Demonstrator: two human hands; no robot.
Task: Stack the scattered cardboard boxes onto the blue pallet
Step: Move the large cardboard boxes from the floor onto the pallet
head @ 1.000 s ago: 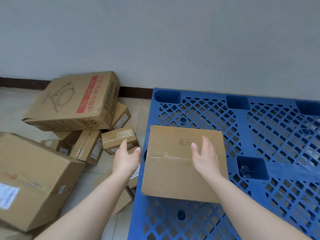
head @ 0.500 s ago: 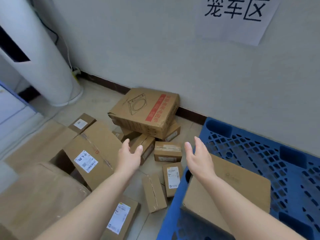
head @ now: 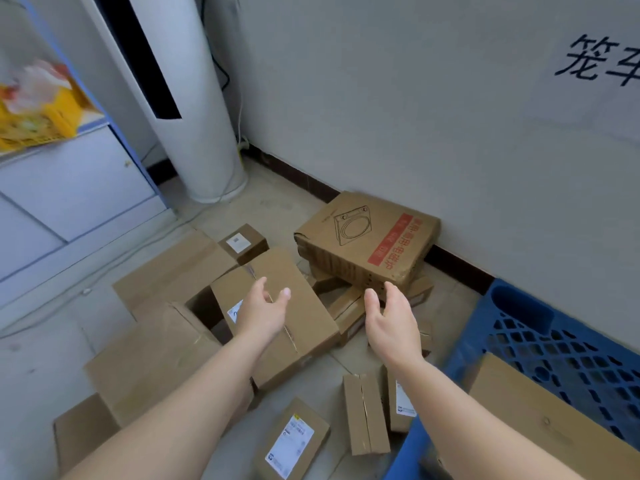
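Observation:
Several cardboard boxes lie scattered on the floor. My left hand hovers open over a medium taped box that leans on the pile. My right hand is open too, in the air just in front of a large box with a red stripe and a washer drawing, which rests on smaller boxes by the wall. Neither hand holds anything. The blue pallet is at the lower right, with one flat box lying on it.
A tall white cylindrical unit stands in the corner with cables behind it. A white and blue cabinet lines the left. Small labelled boxes and a narrow box lie near my feet. The wall runs behind the pile.
My view has swung left from the pallet to the pile. Both hands left the box on the pallet and reached toward the scattered boxes, fingers open.

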